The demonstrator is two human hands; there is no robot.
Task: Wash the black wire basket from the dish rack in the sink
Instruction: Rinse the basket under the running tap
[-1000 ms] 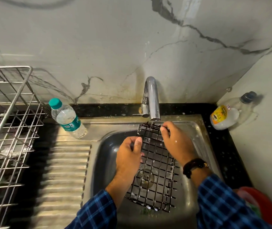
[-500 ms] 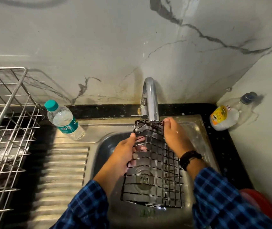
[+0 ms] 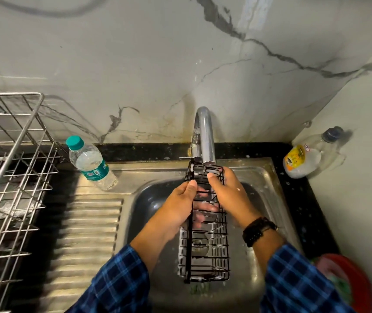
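Head cam: you've got one black wire basket [image 3: 205, 245] held in the one sink [image 3: 259, 168], with its far end under the single tap [image 3: 205, 136]. Two hands are on it. Your left hand [image 3: 180, 204] has its fingers curled underneath, and your right hand [image 3: 230, 197] is wrapped round the other side. There are two bottles, a green-capped bottle [image 3: 90, 163] and a yellow-labelled bottle [image 3: 302, 159]. The one dish rack [image 3: 11, 177] and the red bowl [image 3: 349, 283] are cut off. Can't tell if water's running.

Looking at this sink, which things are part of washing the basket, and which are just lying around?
In the job: black wire basket, left hand, right hand, tap, sink, dish rack.
Lying about: water bottle, yellow-labelled bottle, red tub.
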